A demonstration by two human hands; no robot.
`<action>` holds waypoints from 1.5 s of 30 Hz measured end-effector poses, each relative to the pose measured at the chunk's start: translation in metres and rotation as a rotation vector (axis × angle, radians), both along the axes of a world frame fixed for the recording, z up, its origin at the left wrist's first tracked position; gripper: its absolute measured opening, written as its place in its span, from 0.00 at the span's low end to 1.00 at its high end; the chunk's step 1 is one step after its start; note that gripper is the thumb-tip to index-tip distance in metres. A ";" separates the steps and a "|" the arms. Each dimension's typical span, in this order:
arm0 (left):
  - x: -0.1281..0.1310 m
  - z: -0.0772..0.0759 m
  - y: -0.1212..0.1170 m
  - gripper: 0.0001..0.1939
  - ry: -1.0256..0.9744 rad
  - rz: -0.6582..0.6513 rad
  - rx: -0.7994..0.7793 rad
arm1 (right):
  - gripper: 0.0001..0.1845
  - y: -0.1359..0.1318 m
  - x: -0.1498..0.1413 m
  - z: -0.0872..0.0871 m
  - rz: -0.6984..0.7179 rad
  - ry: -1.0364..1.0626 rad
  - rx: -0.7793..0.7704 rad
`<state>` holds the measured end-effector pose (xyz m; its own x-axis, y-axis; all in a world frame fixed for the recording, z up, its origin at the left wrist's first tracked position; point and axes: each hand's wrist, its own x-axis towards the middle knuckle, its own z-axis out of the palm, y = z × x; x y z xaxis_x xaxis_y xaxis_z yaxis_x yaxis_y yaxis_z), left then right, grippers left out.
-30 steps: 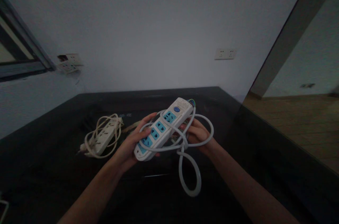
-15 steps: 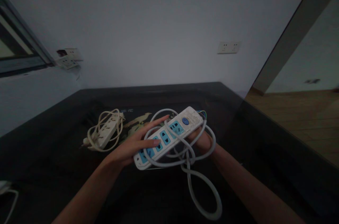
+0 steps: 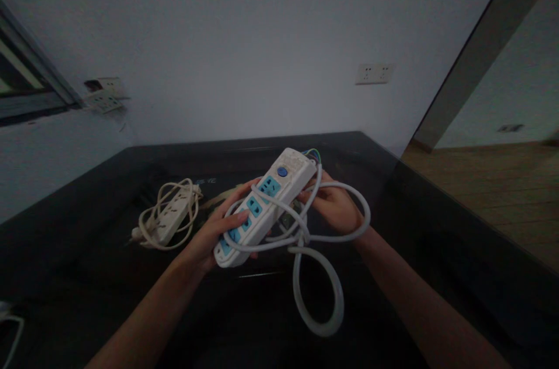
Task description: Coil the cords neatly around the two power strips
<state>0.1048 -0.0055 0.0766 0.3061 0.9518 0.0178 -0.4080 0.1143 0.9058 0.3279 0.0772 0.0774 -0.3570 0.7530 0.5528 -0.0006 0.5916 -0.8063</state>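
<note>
Head view shows black table [image 3: 384,183], pale wall [image 3: 244,55]; left fingers [image 3: 236,219] clasp power strip [image 3: 279,183], right fingers [image 3: 322,203] unclear.

My bare left forearm [image 3: 152,299] and right forearm [image 3: 410,287] angle inward, pointing toward the far edge of the counter [image 3: 262,322]. My left hand [image 3: 212,235] is clasped, thumb [image 3: 236,220] laid forward on top, index finger [image 3: 238,194] stretched beyond. My right hand [image 3: 340,209] curves inward, fingertips partly hidden.
</note>
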 end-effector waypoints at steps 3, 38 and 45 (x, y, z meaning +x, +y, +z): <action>-0.004 0.001 0.001 0.32 -0.036 0.028 0.005 | 0.10 -0.001 0.006 0.010 0.040 0.038 0.022; -0.011 -0.027 -0.002 0.24 -0.231 -0.094 0.085 | 0.11 -0.024 -0.024 0.001 0.173 0.765 -0.472; -0.019 -0.031 0.000 0.19 -0.227 -0.043 0.144 | 0.12 -0.020 -0.014 0.004 0.261 0.510 -0.414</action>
<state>0.0859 -0.0055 0.0457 0.3186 0.9208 0.2248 -0.6004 0.0125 0.7996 0.3136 0.0573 0.0814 -0.3272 0.8627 0.3856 -0.5385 0.1651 -0.8263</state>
